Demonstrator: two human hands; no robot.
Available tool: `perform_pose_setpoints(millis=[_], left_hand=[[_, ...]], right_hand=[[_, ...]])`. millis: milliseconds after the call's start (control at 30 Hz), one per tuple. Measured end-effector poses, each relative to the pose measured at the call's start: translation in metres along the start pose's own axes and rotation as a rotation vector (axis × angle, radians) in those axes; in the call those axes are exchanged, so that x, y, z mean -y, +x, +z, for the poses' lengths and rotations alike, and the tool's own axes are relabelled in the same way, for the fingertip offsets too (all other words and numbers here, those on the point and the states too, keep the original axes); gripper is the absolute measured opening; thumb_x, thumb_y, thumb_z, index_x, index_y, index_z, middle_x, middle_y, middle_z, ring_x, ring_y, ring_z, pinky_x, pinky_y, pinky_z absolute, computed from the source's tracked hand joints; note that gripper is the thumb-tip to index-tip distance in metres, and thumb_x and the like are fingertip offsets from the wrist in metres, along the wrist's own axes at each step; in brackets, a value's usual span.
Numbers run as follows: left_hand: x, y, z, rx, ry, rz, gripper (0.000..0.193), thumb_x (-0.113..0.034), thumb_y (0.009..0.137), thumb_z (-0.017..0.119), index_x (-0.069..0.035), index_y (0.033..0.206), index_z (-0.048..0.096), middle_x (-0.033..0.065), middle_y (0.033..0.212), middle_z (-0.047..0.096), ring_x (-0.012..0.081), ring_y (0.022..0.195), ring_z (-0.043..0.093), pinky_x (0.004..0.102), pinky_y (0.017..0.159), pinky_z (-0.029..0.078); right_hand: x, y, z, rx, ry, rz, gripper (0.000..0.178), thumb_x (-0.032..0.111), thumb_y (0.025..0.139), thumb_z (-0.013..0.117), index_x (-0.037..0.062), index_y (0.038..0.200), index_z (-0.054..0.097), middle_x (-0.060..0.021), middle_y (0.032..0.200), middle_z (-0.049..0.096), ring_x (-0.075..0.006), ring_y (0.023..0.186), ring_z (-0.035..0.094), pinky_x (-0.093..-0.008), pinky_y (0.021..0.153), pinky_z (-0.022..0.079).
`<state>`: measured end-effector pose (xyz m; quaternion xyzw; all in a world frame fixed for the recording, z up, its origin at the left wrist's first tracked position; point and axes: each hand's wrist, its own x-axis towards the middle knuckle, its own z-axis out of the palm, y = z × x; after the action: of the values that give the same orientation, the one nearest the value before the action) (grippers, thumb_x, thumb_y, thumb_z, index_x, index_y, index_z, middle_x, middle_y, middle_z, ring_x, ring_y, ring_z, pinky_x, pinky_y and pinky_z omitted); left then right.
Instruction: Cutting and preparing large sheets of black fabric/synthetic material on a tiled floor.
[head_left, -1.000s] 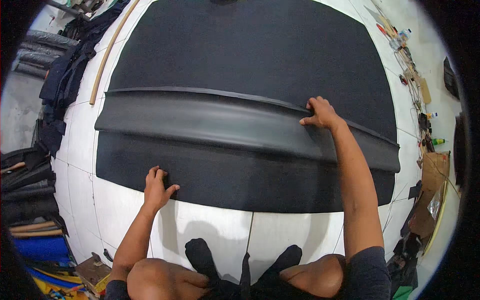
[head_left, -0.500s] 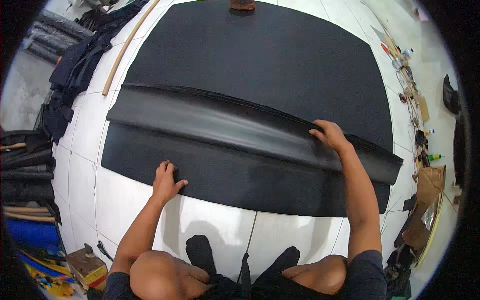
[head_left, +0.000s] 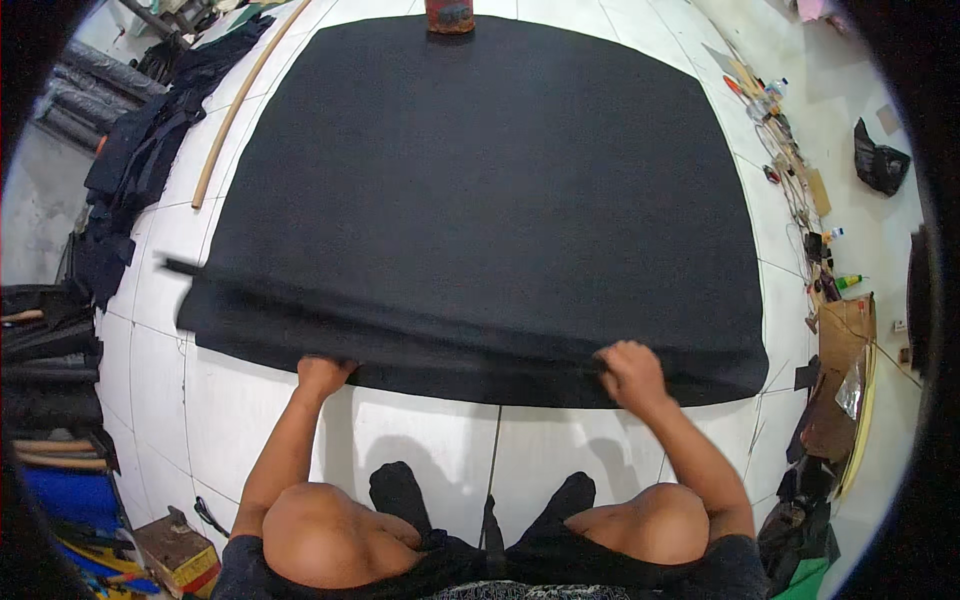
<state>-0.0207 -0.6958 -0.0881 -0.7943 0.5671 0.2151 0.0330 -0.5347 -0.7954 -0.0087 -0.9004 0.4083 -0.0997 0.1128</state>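
A large black sheet (head_left: 480,180) of fabric or leather-like material lies spread on the floor. Along its near side a loose layer (head_left: 430,340) bunches into a long low ridge, its left end blurred and sticking out past the side. My right hand (head_left: 633,375) is closed round the dark material at the near right of this ridge. At the near left edge, my left hand (head_left: 326,373) is closed, fingers curled over the black material; its fingertips are partly hidden. How many layers each hand pinches I cannot tell.
A rusty block-like weight (head_left: 450,16) sits on the far edge of the sheet. On the left lie a long wooden stick (head_left: 238,110) and piles of dark cloth (head_left: 140,165). Tools and small bottles line the right, near a cardboard piece (head_left: 845,330). My feet rest on white tiles (head_left: 440,440).
My right hand has drawn the folded layer's edge toward me, so its shiny underside no longer shows. My left hand has curled from spread fingers. The view has shifted slightly.
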Motion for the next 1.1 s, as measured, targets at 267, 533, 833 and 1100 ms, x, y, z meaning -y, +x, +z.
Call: perform_pose_setpoints(millis=[267, 533, 833, 1100], left_hand=[[0.01, -0.005, 0.03, -0.212, 0.054, 0.2, 0.05, -0.034, 0.086, 0.063, -0.01, 0.13, 0.058, 0.0192, 0.137, 0.053, 0.0394, 0.125, 0.05, 0.0446, 0.104, 0.039], [0.033, -0.022, 0.034, -0.22, -0.323, 0.161, 0.043, -0.028, 0.084, 0.064, -0.006, 0.121, 0.063, 0.0198, 0.128, 0.06, 0.0396, 0.119, 0.054, 0.0433, 0.101, 0.041], [0.078, -0.036, 0.012, -0.643, -1.799, -0.247, 0.043, -0.012, 0.081, 0.063, -0.004, 0.12, 0.046, 0.0112, 0.107, 0.055, 0.0221, 0.096, 0.055, 0.0358, 0.082, 0.047], [0.137, -0.001, 0.004, -0.636, -1.633, -0.888, 0.025, -0.019, 0.089, 0.065, 0.003, 0.09, 0.053, 0.0113, 0.074, 0.055, 0.0204, 0.05, 0.051, 0.0336, 0.038, 0.042]], right_hand=[[0.022, -0.062, 0.068, -0.015, -0.081, 0.071, 0.052, 0.012, 0.061, 0.078, 0.0114, 0.111, 0.064, -0.0055, 0.102, 0.059, -0.0248, 0.097, 0.057, -0.0385, 0.076, 0.044], [0.022, -0.058, 0.087, -0.062, -0.025, 0.076, 0.051, 0.008, 0.064, 0.074, 0.0095, 0.114, 0.065, -0.0092, 0.117, 0.062, -0.0285, 0.107, 0.058, -0.0413, 0.084, 0.047], [0.031, -0.065, 0.076, 0.0, -0.013, 0.161, 0.048, 0.003, 0.067, 0.069, 0.0061, 0.114, 0.065, -0.0132, 0.117, 0.061, -0.0319, 0.11, 0.057, -0.0437, 0.091, 0.045], [0.042, -0.063, 0.08, 0.011, -0.054, 0.177, 0.052, 0.005, 0.063, 0.073, 0.006, 0.114, 0.064, -0.0134, 0.117, 0.06, -0.0313, 0.111, 0.056, -0.0436, 0.093, 0.043]])
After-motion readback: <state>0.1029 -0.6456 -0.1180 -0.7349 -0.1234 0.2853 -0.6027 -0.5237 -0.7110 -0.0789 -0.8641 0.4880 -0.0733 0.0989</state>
